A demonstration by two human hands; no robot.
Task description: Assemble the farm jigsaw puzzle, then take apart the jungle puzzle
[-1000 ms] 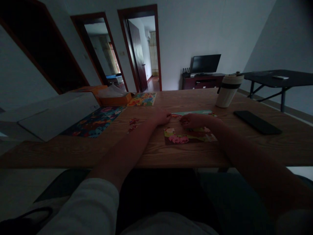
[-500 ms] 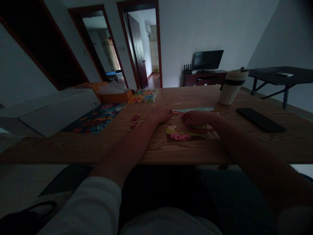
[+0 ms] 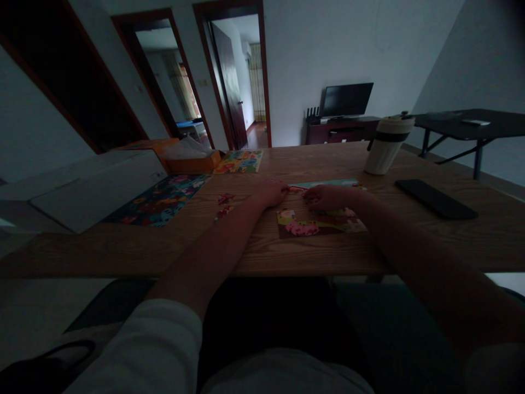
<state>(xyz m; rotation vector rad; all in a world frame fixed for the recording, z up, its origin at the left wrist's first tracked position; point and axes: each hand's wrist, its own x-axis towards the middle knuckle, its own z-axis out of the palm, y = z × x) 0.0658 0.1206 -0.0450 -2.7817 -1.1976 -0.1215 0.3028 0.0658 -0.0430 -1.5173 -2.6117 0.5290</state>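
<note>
A partly assembled jigsaw puzzle (image 3: 303, 228) lies on the wooden table in front of me, with a pink caterpillar-like figure at its lower left. At its upper left is a reddish, pale-edged puzzle piece (image 3: 298, 189) between my two hands. My left hand (image 3: 274, 192) has its fingers closed at the piece's left end. From the right, my right hand (image 3: 322, 197) reaches over the puzzle, its fingers curled on the piece's other end and hiding the puzzle's middle. Loose puzzle pieces (image 3: 225, 199) lie left of my left forearm. The dim light blurs fine detail.
To the left are a dark picture sheet (image 3: 159, 201), a white box (image 3: 110, 186) and an orange box (image 3: 197, 162). A colourful sheet (image 3: 240, 162) lies farther back. A tumbler (image 3: 388, 148) and a black flat object (image 3: 435, 199) are on the right.
The view has shifted very slightly. Both hands stay at nearly the same place on the puzzle piece, with only small finger movement.
</note>
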